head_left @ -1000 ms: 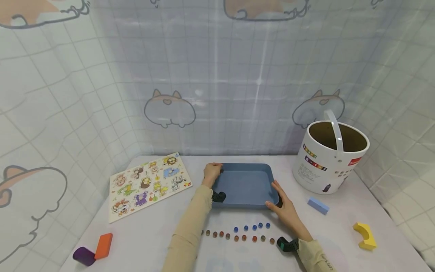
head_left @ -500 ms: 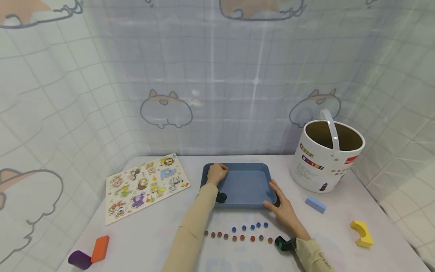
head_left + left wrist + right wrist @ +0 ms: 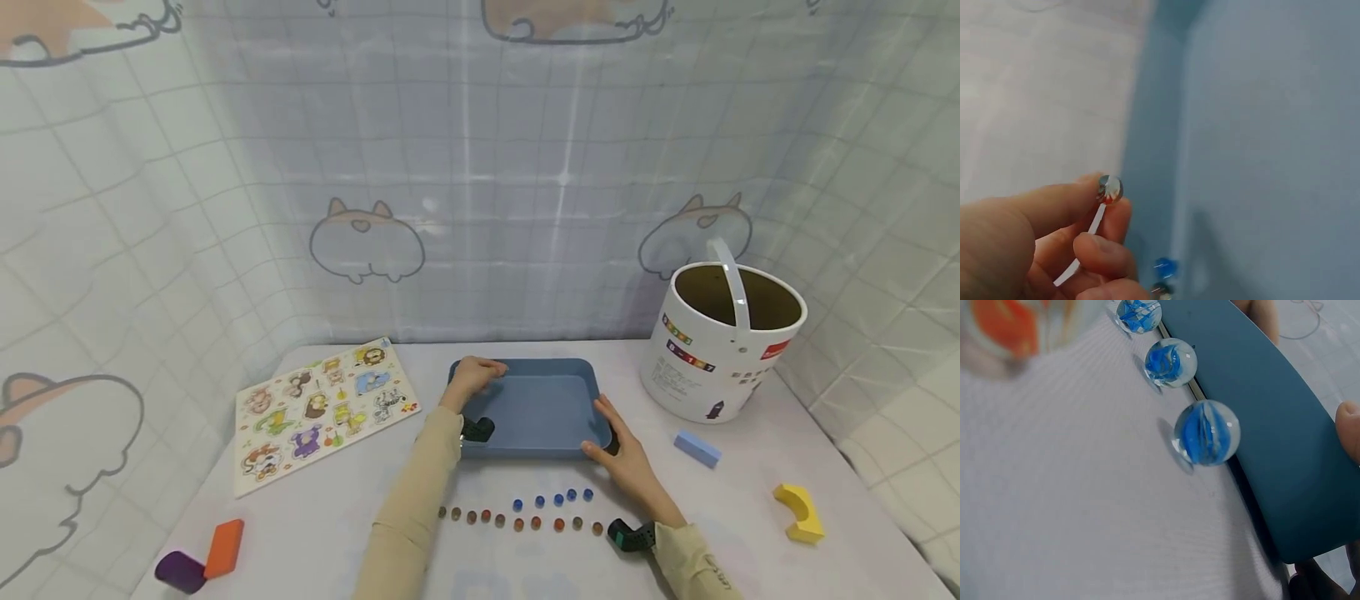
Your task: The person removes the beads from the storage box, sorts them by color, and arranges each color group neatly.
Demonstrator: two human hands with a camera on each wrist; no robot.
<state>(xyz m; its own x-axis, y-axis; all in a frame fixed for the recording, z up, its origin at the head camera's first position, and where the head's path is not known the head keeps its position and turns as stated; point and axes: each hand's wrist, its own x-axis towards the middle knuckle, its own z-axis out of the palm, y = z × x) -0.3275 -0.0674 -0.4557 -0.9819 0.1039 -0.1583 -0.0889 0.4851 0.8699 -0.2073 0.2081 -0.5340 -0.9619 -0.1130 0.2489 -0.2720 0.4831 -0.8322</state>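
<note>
In the left wrist view, my left hand (image 3: 471, 379) pinches a clear glass marble (image 3: 1110, 189) with red and white streaks between thumb and fingertip. That hand hangs over the left side of a blue-grey rectangular tray (image 3: 536, 417). Beside the fingers, a blue marble (image 3: 1165, 267) and part of another show at the tray's inner edge. My right hand (image 3: 628, 462) grips the tray's front right corner, thumb on the front wall and fingers along the right side. Several blue-swirled marbles (image 3: 1207, 432) lie on the table along the tray's front.
Closer to me runs a row of reddish and brownish marbles (image 3: 518, 524). An animal puzzle board (image 3: 326, 417) lies left; a white bucket (image 3: 712, 367) stands right. Around them are a blue block (image 3: 697, 448), yellow arch (image 3: 801, 513), orange block (image 3: 224, 548) and purple cylinder (image 3: 180, 572).
My left hand has moved from the tray's left edge inward over it, then slightly back left. The right hand stays at the tray's corner. The head view has shifted a little.
</note>
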